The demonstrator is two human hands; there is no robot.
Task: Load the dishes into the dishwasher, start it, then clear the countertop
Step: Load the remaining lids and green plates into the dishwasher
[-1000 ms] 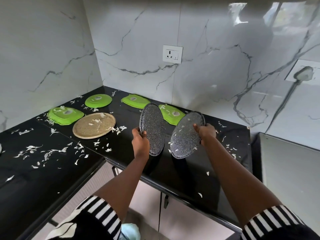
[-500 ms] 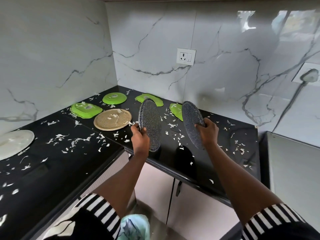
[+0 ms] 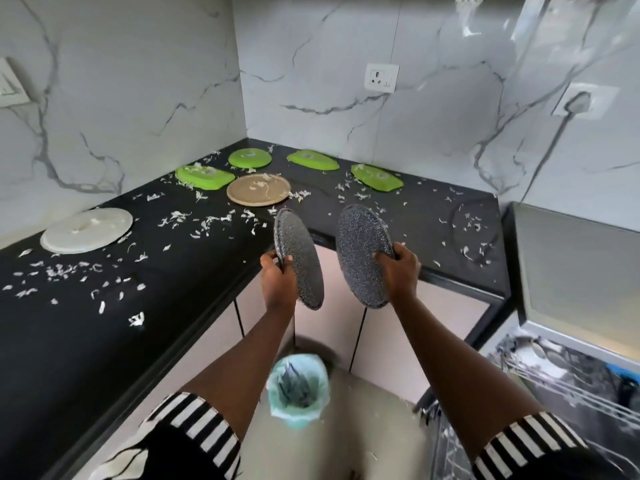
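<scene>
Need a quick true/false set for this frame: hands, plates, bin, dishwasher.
1. The left hand grips a speckled plate; the right hand grips a second speckled plate. True.
2. The beige plate lies in the bin. False: the beige plate lies on the countertop.
3. The dishwasher is shut. False: the dishwasher rack is exposed at lower right.
4. A lined bin stands on the floor below the hands. True.
5. White scraps litter the countertop. True.

arms outstretched, left hand grips left plate, right hand grips right plate.
</scene>
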